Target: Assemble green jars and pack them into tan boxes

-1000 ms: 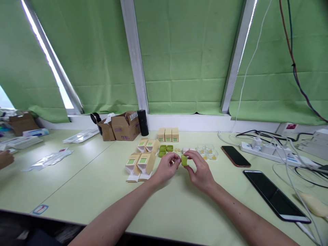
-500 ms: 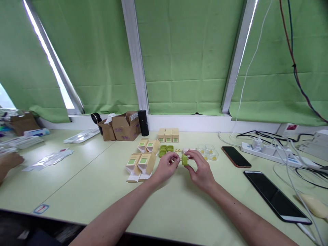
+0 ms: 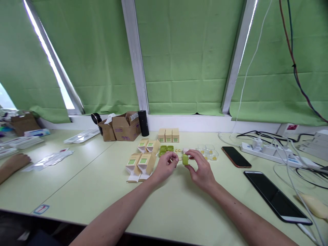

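My right hand [image 3: 201, 169] pinches a small green square case [image 3: 185, 159] between thumb and fingers, raised above the table. Facing it, my left hand [image 3: 167, 166] is closed in a pinch; a thin pale piece [image 3: 180, 158] shows between its fingertips and the case, too small to name. Just behind my left hand sit several open green cases [image 3: 166, 149] in a block. To their right lie some tiny yellowish pieces [image 3: 177, 150]. A clear plastic tray [image 3: 212, 153] with round cups and yellow contents is beyond my right hand.
Several open cream cartons [image 3: 146, 163] stand left of my hands, with closed small cartons [image 3: 168, 135] behind. Two phones [image 3: 235, 156] and a power strip [image 3: 271, 152] with tangled cables lie right. Cardboard boxes [image 3: 126, 127] stand at the back. Another person's hand [image 3: 17, 162] rests far left.
My hands have drawn slightly apart, the green case shifting a little right, and more of the thin pale piece shows. The other person's hand has moved right.
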### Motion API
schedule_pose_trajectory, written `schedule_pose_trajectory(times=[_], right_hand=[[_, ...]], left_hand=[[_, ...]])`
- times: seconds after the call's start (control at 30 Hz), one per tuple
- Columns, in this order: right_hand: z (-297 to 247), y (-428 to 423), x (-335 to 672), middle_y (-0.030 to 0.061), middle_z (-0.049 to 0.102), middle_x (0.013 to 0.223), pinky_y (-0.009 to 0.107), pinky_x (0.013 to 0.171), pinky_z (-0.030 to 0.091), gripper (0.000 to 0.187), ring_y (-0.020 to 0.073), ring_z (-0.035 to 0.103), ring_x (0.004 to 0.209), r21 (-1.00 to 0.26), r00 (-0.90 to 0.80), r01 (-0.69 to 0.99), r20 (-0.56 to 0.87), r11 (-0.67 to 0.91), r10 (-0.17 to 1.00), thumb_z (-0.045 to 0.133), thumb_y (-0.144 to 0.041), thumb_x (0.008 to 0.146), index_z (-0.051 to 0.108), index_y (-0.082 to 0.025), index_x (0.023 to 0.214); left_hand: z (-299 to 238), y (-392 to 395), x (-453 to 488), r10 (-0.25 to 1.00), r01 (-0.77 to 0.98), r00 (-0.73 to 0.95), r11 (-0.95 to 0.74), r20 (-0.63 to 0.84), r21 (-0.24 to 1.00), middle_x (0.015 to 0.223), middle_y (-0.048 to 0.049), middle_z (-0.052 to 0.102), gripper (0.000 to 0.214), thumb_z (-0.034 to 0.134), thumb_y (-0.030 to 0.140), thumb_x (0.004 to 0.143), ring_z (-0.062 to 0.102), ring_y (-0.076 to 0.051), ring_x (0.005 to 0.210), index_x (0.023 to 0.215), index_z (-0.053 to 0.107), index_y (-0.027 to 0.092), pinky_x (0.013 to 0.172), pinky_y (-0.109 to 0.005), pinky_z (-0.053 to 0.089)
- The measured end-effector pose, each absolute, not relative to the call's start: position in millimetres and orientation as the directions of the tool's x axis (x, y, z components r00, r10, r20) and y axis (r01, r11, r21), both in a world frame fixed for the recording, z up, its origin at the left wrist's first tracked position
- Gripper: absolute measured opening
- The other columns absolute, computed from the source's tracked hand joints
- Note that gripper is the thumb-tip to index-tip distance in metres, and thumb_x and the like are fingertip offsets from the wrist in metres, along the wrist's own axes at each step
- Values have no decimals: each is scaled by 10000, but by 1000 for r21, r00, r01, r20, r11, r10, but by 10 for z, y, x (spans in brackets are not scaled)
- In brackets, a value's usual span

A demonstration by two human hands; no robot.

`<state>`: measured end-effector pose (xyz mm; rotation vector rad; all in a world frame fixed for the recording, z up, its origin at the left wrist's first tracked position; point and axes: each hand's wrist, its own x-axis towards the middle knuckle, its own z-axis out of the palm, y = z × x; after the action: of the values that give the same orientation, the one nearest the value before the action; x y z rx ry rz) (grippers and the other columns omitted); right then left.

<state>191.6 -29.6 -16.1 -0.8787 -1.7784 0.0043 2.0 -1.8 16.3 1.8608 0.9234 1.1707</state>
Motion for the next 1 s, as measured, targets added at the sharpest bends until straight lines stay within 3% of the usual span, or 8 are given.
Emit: schedule_pose_trajectory(times=[0.2, 0.37, 0.6, 0.73, 1.0], right_hand=[[-152, -295, 1927, 125, 600, 1280, 476, 897, 623, 465, 288, 619, 1155, -414, -124, 566, 812, 713, 570, 568, -116, 902, 533, -267, 1340], [-136, -310, 1931, 131, 551, 1291, 495, 946, 603, 511, 292, 597, 1186, -425, -133, 562, 800, 710, 585, 546, -96, 905, 515, -275, 1383], [-131, -308, 1929, 134, 577, 1301, 485, 981, 593, 560, 287, 605, 1217, -348, -186, 584, 822, 733, 539, 540, -89, 917, 462, -268, 1442], [-132, -293, 1937, 130, 641, 1281, 512, 1004, 585, 449, 295, 609, 1250, -277, -227, 587, 846, 761, 483, 558, -115, 936, 486, -255, 1357], [-115, -294, 1958, 155, 635, 1318, 481, 999, 595, 311, 284, 637, 1232, -122, -312, 611, 871, 782, 379, 549, -89, 956, 569, -226, 1234]], left_hand=[[130, 27, -29, 859, 250, 262, -501, 441, 828, 779, -31, 618, 224, 586, 381, 935, 596, -168, 754, 829, 626, 188, 677, -287, 454], [103, 56, -71, 822, 327, 208, -570, 530, 754, 986, -74, 650, 143, 610, 318, 927, 624, -215, 954, 976, 678, 202, 804, -347, 506], [150, -56, -64, 683, 327, 361, -730, 635, 600, 1275, -96, 625, 404, 669, 204, 885, 439, -288, 1309, 1279, 600, 263, 1092, -494, 429], [126, -52, -55, 603, 320, 422, -798, 677, 511, 1307, -98, 623, 530, 727, 192, 847, 413, -308, 1306, 1345, 560, 267, 1132, -536, 384], [82, 4, -41, 552, 303, 426, -834, 717, 462, 1210, -98, 675, 496, 738, 164, 848, 459, -312, 1236, 1322, 625, 260, 1073, -536, 426]])
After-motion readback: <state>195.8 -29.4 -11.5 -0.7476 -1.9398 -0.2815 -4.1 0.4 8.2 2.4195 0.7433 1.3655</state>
